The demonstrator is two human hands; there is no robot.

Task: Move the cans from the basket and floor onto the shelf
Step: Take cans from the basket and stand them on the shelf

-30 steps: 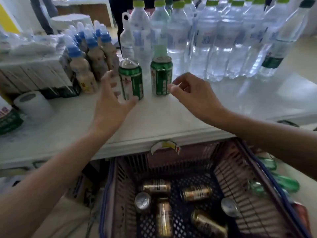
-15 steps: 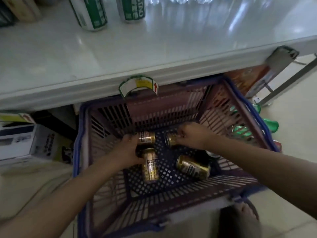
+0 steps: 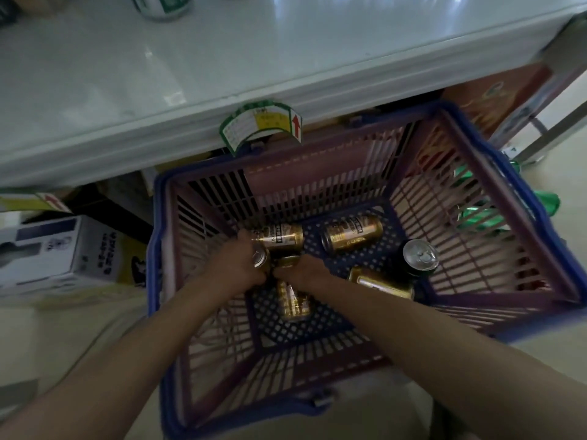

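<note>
A purple basket with a blue rim (image 3: 482, 160) stands on the floor under the white shelf (image 3: 222, 65). Several gold cans lie in it. Deep in the basket, my left hand (image 3: 238, 265) is closed around an upright can (image 3: 261, 257) whose silver top shows. Beside it, my right hand (image 3: 301, 271) grips the far end of a gold can (image 3: 293, 301) lying lengthwise. Loose gold cans lie at the back (image 3: 281, 238), (image 3: 351, 233) and right (image 3: 381, 282). A dark can (image 3: 419, 258) stands upright at the right. One green can (image 3: 162, 4) stands on the shelf.
Green cans (image 3: 478, 214) lie on the floor right of the basket, seen through its slats. A white carton (image 3: 54, 249) sits on the floor to the left, under the shelf. A curled price label (image 3: 263, 122) hangs off the shelf edge above the basket's back wall.
My hands left the green cans on the shelf and went down into the basket. My right hand has since shifted left from a back can to the lengthwise can.
</note>
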